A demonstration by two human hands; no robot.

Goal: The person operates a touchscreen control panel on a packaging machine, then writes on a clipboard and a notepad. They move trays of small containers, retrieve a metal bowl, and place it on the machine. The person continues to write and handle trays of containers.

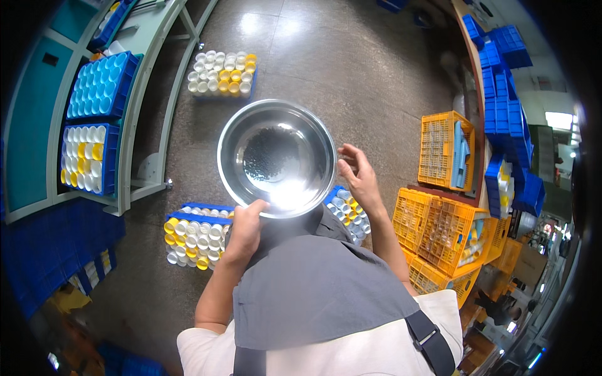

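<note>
A round, shiny steel bowl (318,147) is held up in front of my body, above the floor. Small dark pieces (266,153) lie gathered toward the left of its bottom. My left hand (246,229) is closed on the bowl's near-left rim, thumb over the edge; its other fingers are hidden below. Beside the right rim is my right hand (362,178), fingers apart and holding nothing. Whether its fingertips touch the bowl I cannot tell.
Blue crates of white and yellow cups stand on the floor: one ahead (222,74), one at near left (197,241), one at near right (349,213). A metal frame (166,113) borders the left, with a crate of light-blue cups (97,84). Stacked orange crates (439,225) line the right.
</note>
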